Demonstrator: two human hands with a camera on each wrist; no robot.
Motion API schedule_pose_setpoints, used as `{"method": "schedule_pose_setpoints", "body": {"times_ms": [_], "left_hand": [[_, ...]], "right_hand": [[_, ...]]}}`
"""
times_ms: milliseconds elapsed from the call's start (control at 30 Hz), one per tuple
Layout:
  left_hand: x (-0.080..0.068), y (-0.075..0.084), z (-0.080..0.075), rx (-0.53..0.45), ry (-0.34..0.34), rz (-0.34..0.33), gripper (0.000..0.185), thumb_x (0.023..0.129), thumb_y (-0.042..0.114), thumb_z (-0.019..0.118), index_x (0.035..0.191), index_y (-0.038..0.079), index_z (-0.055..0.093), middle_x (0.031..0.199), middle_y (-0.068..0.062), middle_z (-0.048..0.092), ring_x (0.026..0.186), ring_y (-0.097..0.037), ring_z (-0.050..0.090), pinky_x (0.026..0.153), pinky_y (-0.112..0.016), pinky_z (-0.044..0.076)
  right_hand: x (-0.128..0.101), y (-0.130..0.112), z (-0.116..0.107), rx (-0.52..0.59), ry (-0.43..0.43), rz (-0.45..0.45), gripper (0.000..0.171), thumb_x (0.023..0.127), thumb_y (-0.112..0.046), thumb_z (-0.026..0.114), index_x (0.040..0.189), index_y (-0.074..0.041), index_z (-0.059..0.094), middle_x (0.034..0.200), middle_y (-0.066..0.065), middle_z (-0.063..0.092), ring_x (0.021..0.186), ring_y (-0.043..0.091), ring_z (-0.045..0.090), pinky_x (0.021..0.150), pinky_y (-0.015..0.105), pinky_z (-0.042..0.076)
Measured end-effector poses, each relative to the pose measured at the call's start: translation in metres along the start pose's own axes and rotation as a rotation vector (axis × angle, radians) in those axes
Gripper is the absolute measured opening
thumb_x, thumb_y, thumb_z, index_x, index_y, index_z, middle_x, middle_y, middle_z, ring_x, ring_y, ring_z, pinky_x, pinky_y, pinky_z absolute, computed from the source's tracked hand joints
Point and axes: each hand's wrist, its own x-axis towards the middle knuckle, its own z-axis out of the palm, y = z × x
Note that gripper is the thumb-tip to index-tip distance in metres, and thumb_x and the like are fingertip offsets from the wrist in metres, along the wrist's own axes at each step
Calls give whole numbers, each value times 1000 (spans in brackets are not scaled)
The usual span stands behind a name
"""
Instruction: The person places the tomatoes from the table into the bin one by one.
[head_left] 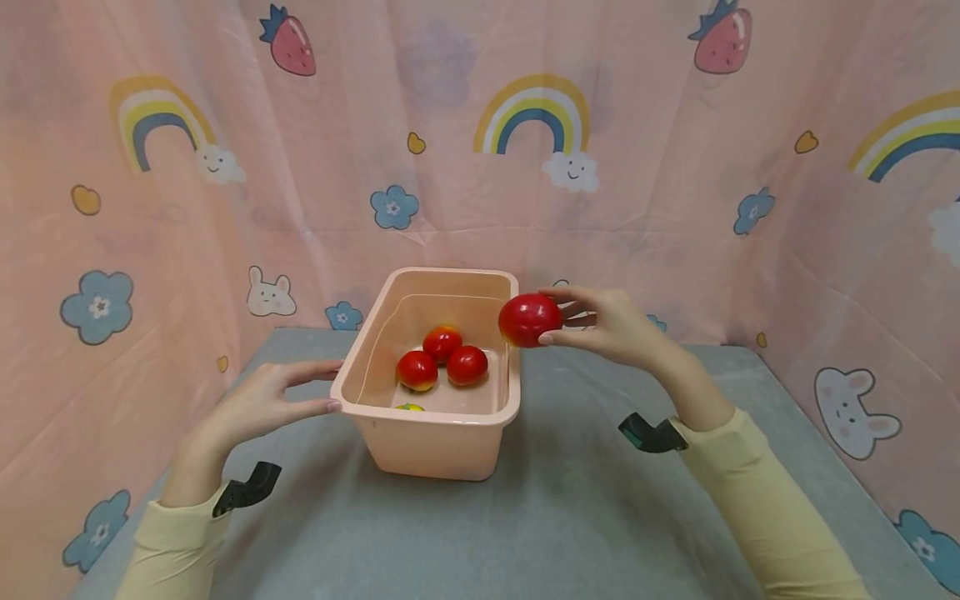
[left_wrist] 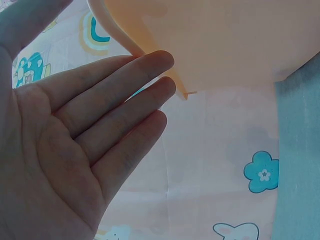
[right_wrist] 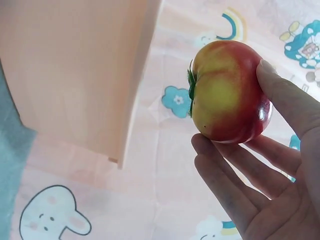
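In the head view my right hand (head_left: 611,325) pinches a red tomato (head_left: 529,319) between thumb and fingertips, beside the bin's right rim. The right wrist view shows this tomato (right_wrist: 230,92) with a yellow-green patch and a green stem end. A pale peach plastic bin (head_left: 442,450) stands mid-table. Inside it lie a back tomato (head_left: 442,342), a left tomato (head_left: 417,370) and a right tomato (head_left: 467,365), close together. The near rim mostly hides a small yellow-green thing (head_left: 410,407). My left hand (head_left: 258,404) touches the bin's left rim, its fingers nearly straight (left_wrist: 125,95).
The grey-blue tabletop (head_left: 570,517) extends around the bin. A pink patterned curtain (head_left: 637,225) hangs behind the table and along both sides. Black wrist mounts sit at the left cuff (head_left: 247,490) and right cuff (head_left: 652,435).
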Motion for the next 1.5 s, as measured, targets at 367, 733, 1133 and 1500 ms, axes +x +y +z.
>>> {"method": "schedule_pose_setpoints", "body": {"times_ms": [367,733,1133,1500], "left_hand": [[0,1,0,0,-5,0,60,83,51,67,135,23,55,125,-1,64,121,-26,55,93,-56,45],[-1,-1,0,10,-7,-3,62,82,52,67,135,23,54,125,0,64,121,-25,55,92,-55,47],[0,0,0,13,-8,-9,62,83,52,66,136,22,54,126,-1,63,121,-27,55,92,-56,46],[0,1,-1,14,-5,11,60,83,51,67,135,22,55,125,-1,64,121,-26,55,92,-56,46]], "right_hand": [[13,-18,-1,-10,-61,-25,63,76,-32,80,131,-12,56,122,9,64,99,23,67,76,38,58],[28,-30,3,-40,-83,-42,60,76,-36,80,128,-14,59,120,6,66,97,21,68,77,36,57],[48,-31,12,-14,-160,-54,61,78,-31,78,132,-12,56,125,9,63,98,22,68,78,35,57],[42,-17,9,15,-125,-82,57,79,-21,78,130,-9,56,121,12,65,96,23,69,80,39,56]]}}
